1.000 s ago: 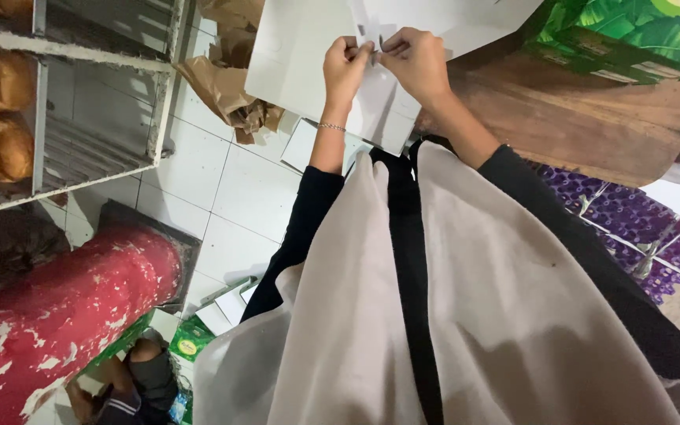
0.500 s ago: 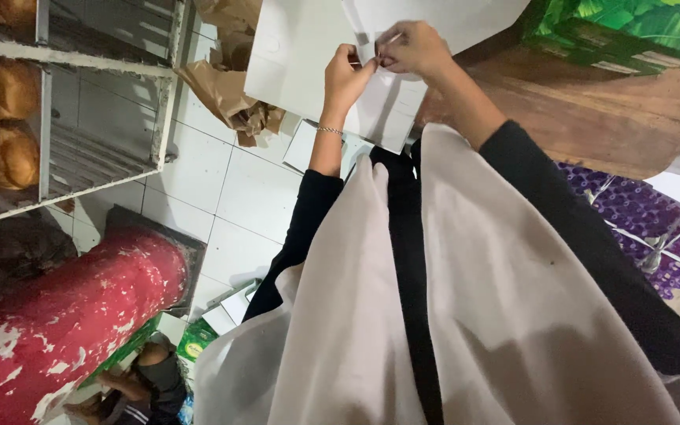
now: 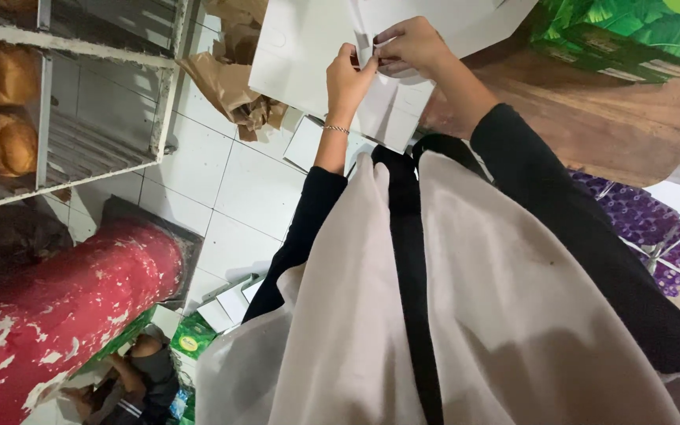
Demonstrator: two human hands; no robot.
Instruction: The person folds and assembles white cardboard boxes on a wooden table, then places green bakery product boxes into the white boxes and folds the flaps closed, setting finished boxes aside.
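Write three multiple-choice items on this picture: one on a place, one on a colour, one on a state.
1. Where is the rack of bread loaves?
A. upper left of the view
B. lower right of the view
C. on the wooden table

2. What colour is the big worn cylinder at the lower left?
A. blue
B. red
C. yellow

3. What are the two hands doing?
A. hanging free at the sides
B. both pinching the white cardboard sheet
C. resting flat on the floor

Answers:
1 A: the bread loaves sit on the metal rack at the upper left.
2 B: the cylinder is red with flaked white patches.
3 B: the left hand and right hand meet on the white cardboard sheet, fingers closed on its fold.
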